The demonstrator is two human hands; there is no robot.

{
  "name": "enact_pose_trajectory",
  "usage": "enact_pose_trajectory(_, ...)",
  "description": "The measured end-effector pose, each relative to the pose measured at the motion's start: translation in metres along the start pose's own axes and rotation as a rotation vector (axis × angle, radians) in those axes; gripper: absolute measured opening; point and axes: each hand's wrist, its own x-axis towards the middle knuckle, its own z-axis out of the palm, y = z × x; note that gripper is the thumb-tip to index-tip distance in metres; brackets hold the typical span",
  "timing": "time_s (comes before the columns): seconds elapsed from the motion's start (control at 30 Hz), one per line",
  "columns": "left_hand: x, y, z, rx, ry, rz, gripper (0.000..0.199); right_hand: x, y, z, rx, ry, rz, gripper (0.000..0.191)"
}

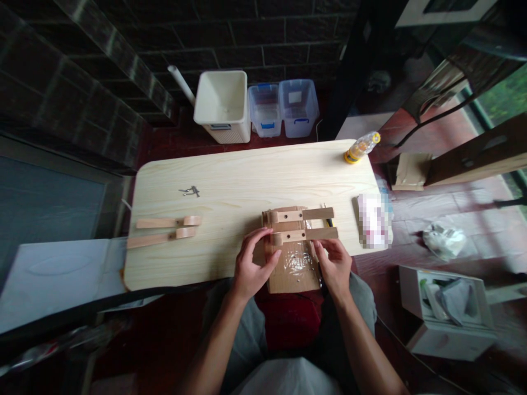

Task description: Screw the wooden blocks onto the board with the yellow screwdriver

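Two light wooden pieces lie side by side across a flat cardboard box (293, 277) with shiny clear tape. Each has a rounded end at left, two dark holes and a straight bar at right. My left hand (250, 269) has its index finger and thumb around the rounded end of the nearer wooden piece (294, 236). Below that piece's bar, my right hand (336, 266) touches it with thumb and fingers bent in. The farther wooden piece (293, 215) lies untouched. A slim black and yellow tool (330, 223) is partly hidden behind the bars.
Two similar wooden pieces (164, 222) lie at the table's left. Small metal screws (191, 191) sit behind them. A clear bottle with yellow ends (362, 148) stands at the far right corner, and a blurred-out packet (374, 220) lies nearer. Bins (222, 101) stand beyond the table (230, 170).
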Motion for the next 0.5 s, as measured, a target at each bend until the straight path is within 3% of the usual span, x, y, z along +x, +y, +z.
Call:
enact_pose_trajectory(0.2,-0.009,-0.001,-0.011,-0.040,0.107,-0.072,0.044,-0.006,0.001,0.001,0.067,0.011,0.001,0.024)
enact_pose_trajectory(0.37,0.000,0.008,-0.032,-0.108,0.337,-0.128,0.036,-0.015,-0.004,-0.006,0.043,0.039,-0.008,0.031)
enact_pose_trajectory(0.5,0.016,0.024,-0.051,-0.166,0.519,-0.098,0.034,-0.026,-0.007,-0.021,0.037,0.025,-0.036,0.035)
